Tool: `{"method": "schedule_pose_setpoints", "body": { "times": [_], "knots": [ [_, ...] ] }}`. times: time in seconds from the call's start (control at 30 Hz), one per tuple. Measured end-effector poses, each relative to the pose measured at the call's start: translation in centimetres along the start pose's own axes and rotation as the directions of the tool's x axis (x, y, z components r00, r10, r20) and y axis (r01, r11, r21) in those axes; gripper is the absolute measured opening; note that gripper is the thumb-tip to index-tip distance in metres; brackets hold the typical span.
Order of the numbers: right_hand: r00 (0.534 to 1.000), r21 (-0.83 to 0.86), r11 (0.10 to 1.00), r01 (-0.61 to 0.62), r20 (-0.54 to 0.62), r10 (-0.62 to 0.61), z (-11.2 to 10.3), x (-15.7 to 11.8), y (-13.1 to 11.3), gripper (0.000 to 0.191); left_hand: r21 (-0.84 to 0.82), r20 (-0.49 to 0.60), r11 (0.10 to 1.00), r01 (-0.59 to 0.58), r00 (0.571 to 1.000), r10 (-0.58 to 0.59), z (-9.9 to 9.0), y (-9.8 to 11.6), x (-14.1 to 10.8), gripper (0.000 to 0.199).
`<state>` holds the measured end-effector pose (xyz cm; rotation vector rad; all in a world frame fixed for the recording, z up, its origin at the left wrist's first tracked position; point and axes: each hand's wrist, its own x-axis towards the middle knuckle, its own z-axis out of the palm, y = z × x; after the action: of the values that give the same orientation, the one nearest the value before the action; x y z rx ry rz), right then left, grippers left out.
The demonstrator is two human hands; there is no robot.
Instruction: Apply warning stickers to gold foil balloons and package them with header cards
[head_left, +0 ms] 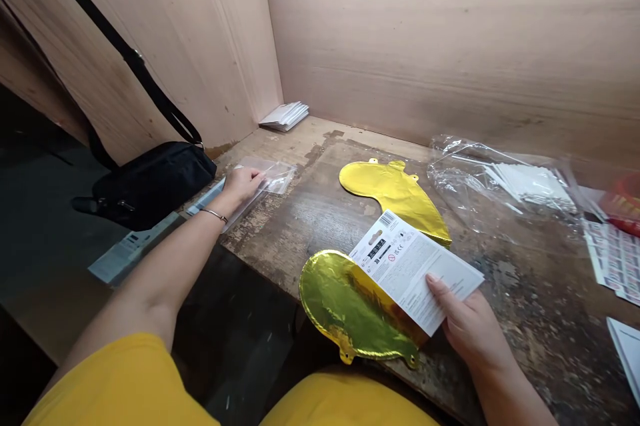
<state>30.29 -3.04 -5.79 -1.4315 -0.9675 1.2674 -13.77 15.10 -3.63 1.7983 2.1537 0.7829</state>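
Observation:
My right hand [470, 326] grips a printed white card [407, 266], thumb on top, with a barcode and small print facing up. Beneath that card, a gold foil balloon [355, 309], flat and uninflated, sticks out past the table's front edge. At the left side of the table, my left hand [244, 185] has its fingers closed at a clear plastic bag [279, 177] lying among similar bags. Another flat gold foil balloon [395, 193], curved with small tabs, lies on the table beyond the card.
Folded white papers [285, 116] are stacked in the back corner. A black bag [155, 183] hangs by its strap at the left. To the right lie a large clear bag with white pieces [535, 186], printed sheets [613, 259] and a red container [625, 203]. Wooden panels [450, 33] enclose the table.

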Motion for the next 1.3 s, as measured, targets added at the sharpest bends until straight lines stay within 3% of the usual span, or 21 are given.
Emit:
{"method": "schedule_pose_setpoints", "body": {
  "times": [0.1,0.2,0.27,0.33,0.37,0.4,0.47,0.53,0.63,0.7,0.77,0.87,0.93,1.13,1.3],
  "knots": [
    [1.000,0.042,0.999,-0.010,-0.004,0.010,0.2,-0.1,-0.1,0.049,-0.030,-0.122,0.999,0.042,0.992,-0.045,-1.5,1.0,0.8,0.019],
    [0.997,0.131,0.991,-0.025,-0.066,0.034,0.5,-0.2,-0.5,0.048,-0.085,-0.277,0.996,0.030,0.960,-0.052,-3.9,3.7,-0.2,0.037],
    [0.986,0.176,0.984,0.008,-0.165,0.021,1.0,-0.1,-1.1,0.046,-0.127,-0.313,0.991,-0.047,0.950,0.005,-4.9,6.7,-3.0,0.043],
    [0.955,0.199,0.977,0.073,-0.297,-0.011,1.4,0.0,-1.8,0.043,-0.144,-0.299,0.974,-0.173,0.946,0.124,-4.8,10.3,-7.7,0.038],
    [0.930,0.205,0.973,0.109,-0.368,-0.026,1.5,0.1,-2.2,0.042,-0.081,-0.271,0.944,-0.320,0.919,0.288,-4.2,12.0,-10.4,0.030],
    [0.897,0.211,0.966,0.148,-0.440,-0.041,1.3,0.3,-2.6,0.040,-0.033,-0.223,0.877,-0.479,0.859,0.461,-3.4,13.6,-13.2,0.023],
    [0.815,0.214,0.949,0.231,-0.575,-0.069,0.4,0.4,-3.2,0.037,-0.002,-0.097,0.684,-0.729,0.681,0.726,-1.1,16.0,-18.3,0.016],
    [0.735,0.157,0.939,0.307,-0.666,-0.129,-1.5,0.0,-3.6,0.036,-0.017,0.027,0.588,-0.808,0.588,0.808,1.5,17.5,-21.8,0.019],
    [0.665,-0.065,0.940,0.334,-0.690,-0.284,-5.1,-2.2,-3.9,0.036,-0.083,0.210,0.581,-0.809,0.556,0.804,4.6,18.4,-23.5,0.026],
    [0.686,-0.208,0.938,0.279,-0.640,-0.346,-7.2,-4.4,-3.8,0.039,-0.109,0.276,0.600,-0.793,0.556,0.784,5.7,18.5,-23.1,0.033],
    [0.750,-0.280,0.940,0.197,-0.574,-0.328,-8.6,-6.5,-3.4,0.042,-0.120,0.327,0.590,-0.798,0.529,0.783,6.4,18.4,-22.2,0.041],
    [0.881,-0.332,0.942,0.049,-0.430,-0.198,-9.0,-8.4,-2.9,0.043,-0.125,0.465,0.553,-0.824,0.443,0.766,7.4,18.3,-21.2,0.052],
    [0.929,-0.405,0.914,0.002,-0.338,-0.152,-8.7,-8.6,-2.7,0.040,-0.108,0.534,0.560,-0.821,0.427,0.730,8.1,18.3,-21.0,0.057],
    [0.878,-0.640,0.767,0.046,-0.341,-0.337,-6.9,-6.9,-3.6,0.037,-0.091,0.561,0.592,-0.801,0.450,0.695,8.8,18.3,-21.3,0.060],
    [0.916,-0.704,0.705,0.089,-0.221,-0.336,-5.4,-7.1,-3.9,0.041,-0.097,0.553,0.598,-0.795,0.457,0.697,8.9,18.1,-21.4,0.060]
  ]
}}
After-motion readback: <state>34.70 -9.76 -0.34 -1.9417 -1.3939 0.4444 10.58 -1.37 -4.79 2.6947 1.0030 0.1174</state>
